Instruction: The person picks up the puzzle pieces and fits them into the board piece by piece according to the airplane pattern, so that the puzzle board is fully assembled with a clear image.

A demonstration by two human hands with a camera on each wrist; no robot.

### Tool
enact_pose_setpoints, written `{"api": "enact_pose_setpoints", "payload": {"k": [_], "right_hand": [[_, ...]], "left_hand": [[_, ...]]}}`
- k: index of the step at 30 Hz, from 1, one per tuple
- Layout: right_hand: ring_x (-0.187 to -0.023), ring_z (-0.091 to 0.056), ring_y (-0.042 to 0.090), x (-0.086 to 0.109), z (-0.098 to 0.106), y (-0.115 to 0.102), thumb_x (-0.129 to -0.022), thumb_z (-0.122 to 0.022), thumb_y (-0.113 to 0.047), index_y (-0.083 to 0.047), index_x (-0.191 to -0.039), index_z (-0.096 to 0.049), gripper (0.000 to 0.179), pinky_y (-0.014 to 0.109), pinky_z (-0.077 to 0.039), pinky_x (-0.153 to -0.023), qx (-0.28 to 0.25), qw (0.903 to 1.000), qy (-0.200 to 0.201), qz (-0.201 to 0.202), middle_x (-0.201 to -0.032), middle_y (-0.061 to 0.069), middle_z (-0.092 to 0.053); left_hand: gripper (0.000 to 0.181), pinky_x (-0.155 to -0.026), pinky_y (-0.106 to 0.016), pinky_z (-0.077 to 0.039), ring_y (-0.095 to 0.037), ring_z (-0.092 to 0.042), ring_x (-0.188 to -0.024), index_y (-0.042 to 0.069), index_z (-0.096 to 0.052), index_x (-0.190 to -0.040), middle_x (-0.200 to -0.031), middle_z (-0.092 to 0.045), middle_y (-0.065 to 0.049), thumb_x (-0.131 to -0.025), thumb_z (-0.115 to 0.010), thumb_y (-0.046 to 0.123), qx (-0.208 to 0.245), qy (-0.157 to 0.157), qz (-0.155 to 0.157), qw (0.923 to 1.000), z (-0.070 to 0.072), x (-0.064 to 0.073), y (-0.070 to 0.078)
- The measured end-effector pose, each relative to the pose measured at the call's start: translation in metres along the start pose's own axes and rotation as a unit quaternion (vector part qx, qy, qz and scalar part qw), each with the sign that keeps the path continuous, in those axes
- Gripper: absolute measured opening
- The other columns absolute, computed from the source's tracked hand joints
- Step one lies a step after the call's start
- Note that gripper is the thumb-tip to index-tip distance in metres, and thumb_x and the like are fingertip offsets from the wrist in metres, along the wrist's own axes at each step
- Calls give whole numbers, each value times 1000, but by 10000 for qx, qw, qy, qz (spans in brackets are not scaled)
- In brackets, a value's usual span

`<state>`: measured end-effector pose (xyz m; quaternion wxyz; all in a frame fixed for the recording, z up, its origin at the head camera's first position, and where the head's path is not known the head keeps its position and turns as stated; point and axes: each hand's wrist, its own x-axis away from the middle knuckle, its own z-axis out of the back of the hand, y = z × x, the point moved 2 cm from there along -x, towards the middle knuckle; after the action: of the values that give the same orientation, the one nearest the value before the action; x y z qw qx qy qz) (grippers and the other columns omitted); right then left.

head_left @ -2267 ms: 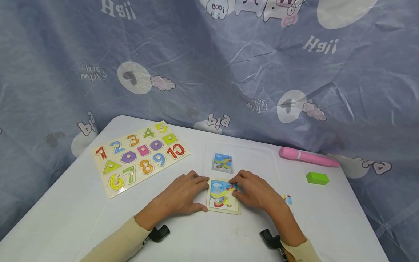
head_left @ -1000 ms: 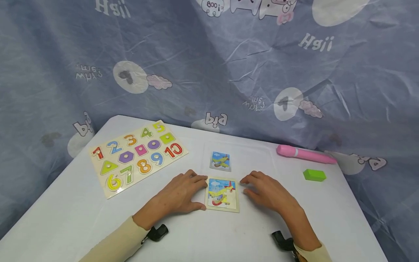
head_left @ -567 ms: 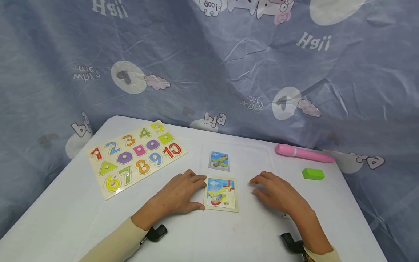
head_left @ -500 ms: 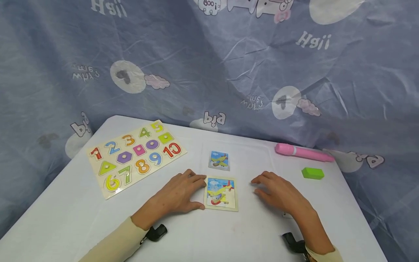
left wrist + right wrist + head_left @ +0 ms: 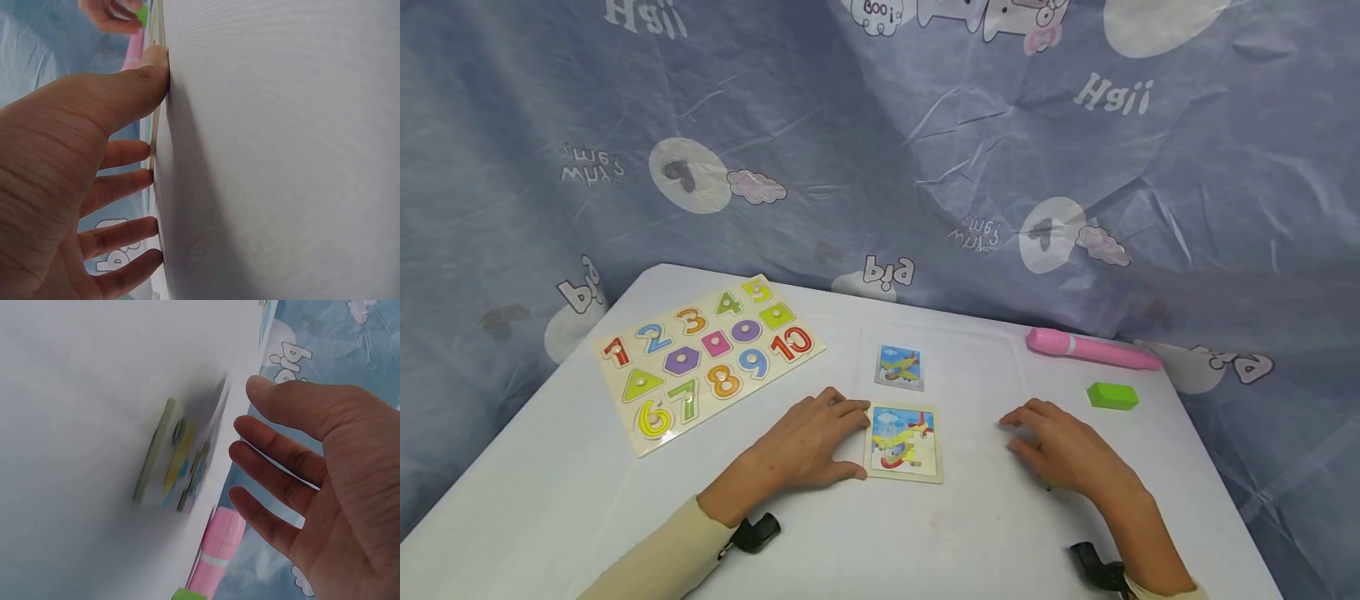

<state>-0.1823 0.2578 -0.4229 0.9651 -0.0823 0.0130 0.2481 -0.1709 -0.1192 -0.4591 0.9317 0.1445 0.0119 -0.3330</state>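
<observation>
A small wooden jigsaw board (image 5: 904, 477) with a yellow airplane picture lies at the table's middle; pale wood shows at the picture's lower right. My left hand (image 5: 808, 442) rests on the table beside it, with thumb and index fingertips at its left edge. In the left wrist view, the fingers of the left hand (image 5: 119, 175) are spread. My right hand (image 5: 1067, 446) hovers right of the board, fingers loosely bent and holding nothing. Loose puzzle pieces (image 5: 175, 459) lie near its fingertips in the right wrist view; in the head view that hand mostly hides them.
Just behind the board lies a small airplane picture card (image 5: 899, 367). A number-and-shape puzzle (image 5: 711, 362) occupies the left side. At the back right are a pink marker-shaped stick (image 5: 1093, 348) and a green block (image 5: 1112, 396). A printed curtain (image 5: 880, 167) hangs behind the table.
My right hand has left the board's right edge, where it was touching the picture, and moved rightward over the loose pieces. The left hand has stayed at the board's left edge.
</observation>
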Motion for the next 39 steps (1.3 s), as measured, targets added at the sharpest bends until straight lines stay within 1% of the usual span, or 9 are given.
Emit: {"api": "enact_pose_setpoints", "payload": {"k": [5, 11, 17, 21, 25, 29, 33, 39], "right_hand": [[-104, -69, 23, 8, 1, 9, -93, -84, -15, -16, -122, -76, 29, 46, -58, -83, -27, 10000, 5, -52, -118, 0, -70], [-101, -69, 21, 16, 4, 20, -92, -86, -15, -16, -121, -76, 31, 46, -58, -83, 7, 9998, -29, -183, -114, -2, -70], [-108, -69, 26, 23, 3, 30, -91, -86, -17, -16, -122, -76, 33, 53, -58, -90, -50, 9991, -171, -381, -116, -1, -70], [-110, -69, 27, 27, 1, 37, -91, -87, -17, -17, -122, -76, 34, 54, -58, -90, -92, 9986, -201, -471, -116, -2, -70], [-110, -68, 27, 31, 1, 42, -91, -86, -16, -18, -122, -75, 33, 54, -57, -88, -113, 9983, -229, -528, -116, -2, -69], [-113, -68, 28, 33, 0, 44, -91, -85, -13, -17, -122, -76, 32, 55, -57, -90, -156, 9979, -193, -595, -118, -1, -69], [-113, -68, 29, 32, -1, 46, -91, -86, -13, -17, -123, -76, 33, 56, -57, -90, -201, 9982, -175, -544, -119, 0, -69], [-112, -68, 26, 32, -3, 45, -92, -85, -12, -17, -123, -76, 33, 54, -57, -92, -214, 9986, -170, -446, -118, -2, -68]], "left_hand": [[66, -99, -47, -53, -25, -55, -133, 21, -70, -138, -157, -60, -1, -87, -84, 61, 26, -13, 5, 10000, 0, 0, 0], [67, -100, -46, -53, -24, -55, -133, 21, -70, -138, -157, -60, 0, -87, -84, 62, -51, -36, 50, 10000, 1, -1, 1], [66, -100, -46, -53, -24, -55, -133, 21, -70, -138, -157, -60, 1, -86, -86, 60, -41, -13, 62, 10000, 1, 0, 1], [67, -100, -46, -53, -24, -55, -133, 21, -70, -138, -157, -60, 0, -86, -85, 60, -12, -28, 49, 10000, 1, 0, 1], [67, -99, -46, -53, -24, -55, -132, 21, -70, -139, -157, -60, 0, -86, -85, 61, -19, -30, 39, 10000, 1, 0, 1], [67, -100, -46, -53, -24, -55, -132, 21, -70, -138, -157, -60, 0, -86, -86, 59, -2, -7, 36, 10000, 2, 0, 1], [66, -100, -47, -53, -24, -55, -133, 21, -70, -138, -157, -60, 0, -86, -87, 58, 10, -1, 51, 10000, 2, 0, 1], [66, -100, -47, -53, -24, -55, -133, 21, -70, -138, -157, -60, 0, -86, -86, 58, 12, -5, 58, 10000, 1, 1, 1]]}}
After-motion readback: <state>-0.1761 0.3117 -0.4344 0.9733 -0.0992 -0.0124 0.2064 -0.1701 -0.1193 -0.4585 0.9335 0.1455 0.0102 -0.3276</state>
